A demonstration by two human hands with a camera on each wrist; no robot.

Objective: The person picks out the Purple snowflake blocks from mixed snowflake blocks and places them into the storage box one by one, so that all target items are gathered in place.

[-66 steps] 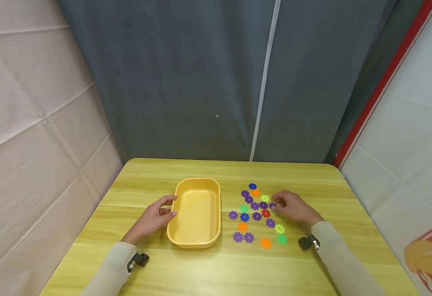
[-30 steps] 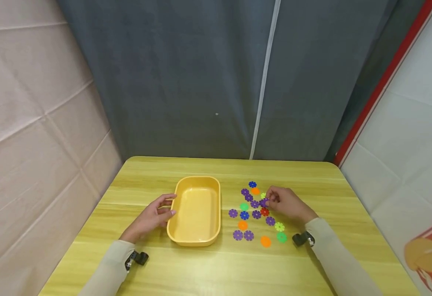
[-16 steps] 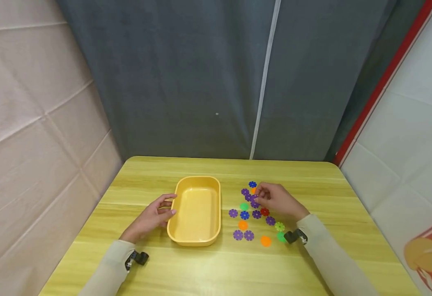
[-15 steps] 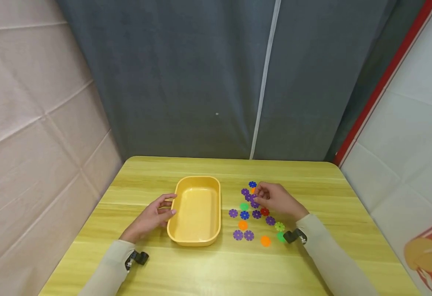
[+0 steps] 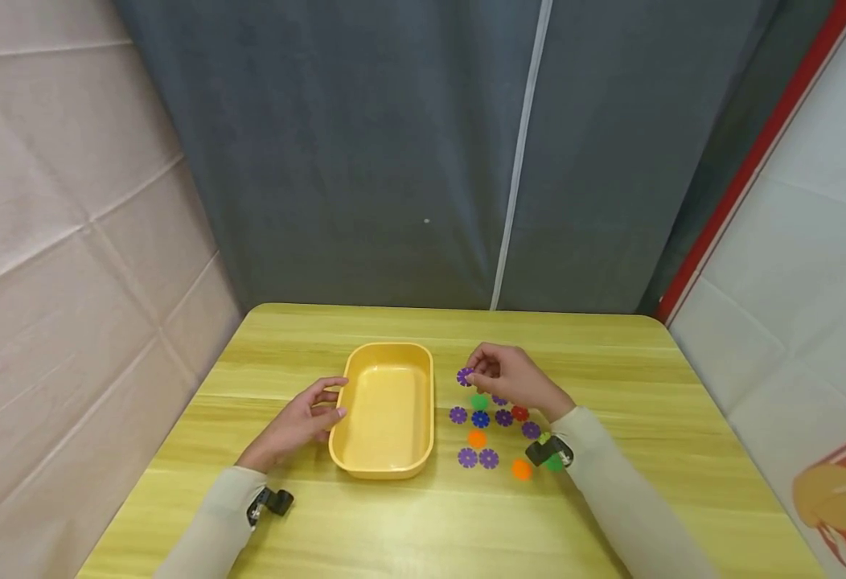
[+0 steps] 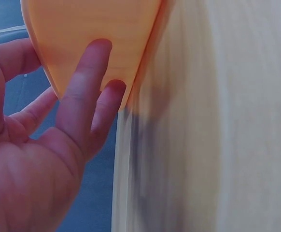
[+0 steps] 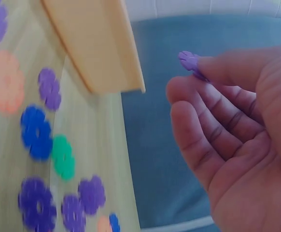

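Observation:
My right hand (image 5: 472, 374) hovers above the far side of the scattered pieces and pinches a purple flower-shaped piece (image 5: 464, 375) between thumb and fingertips. The right wrist view shows that purple piece (image 7: 191, 60) at the tips of the right hand (image 7: 198, 67), lifted off the table near a corner of the yellow tray (image 7: 97, 48). My left hand (image 5: 334, 400) rests against the left wall of the empty yellow tray (image 5: 423, 418). In the left wrist view its fingers (image 6: 90, 82) lie fairly straight on the tray (image 6: 92, 29).
Several flat flower pieces lie right of the tray on the wooden table (image 5: 611, 362): purple (image 5: 467, 457), blue (image 5: 480, 418), orange (image 5: 521, 470), green (image 5: 478, 401), red (image 5: 519, 413). A grey curtain hangs behind the table. Padded walls stand at both sides.
My right hand picked a purple piece from the cluster's right side and carried it left, up off the table toward the tray. The left hand stayed at the tray.

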